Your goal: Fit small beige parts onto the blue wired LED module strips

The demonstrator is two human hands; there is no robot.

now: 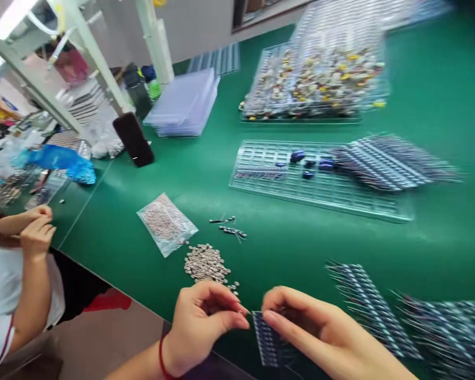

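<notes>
My left hand (203, 324), with a red band at the wrist, is pinched closed at the near table edge; what its fingertips hold is too small to make out. My right hand (320, 330) grips a taped strip of small components (269, 343) by its upper edge. Both hands meet just below a pile of small silver parts (206, 262) on the green table (293, 243). A clear bag of similar parts (165, 222) lies to the upper left of the pile.
More component strips (404, 316) lie to the right. A clear grid tray (312, 179) holds a few blue pieces (297, 156). Stacked trays (316, 79), plastic sheets (186, 103) and a black phone (133, 139) stand farther back. A co-worker's hands (35, 227) rest at left.
</notes>
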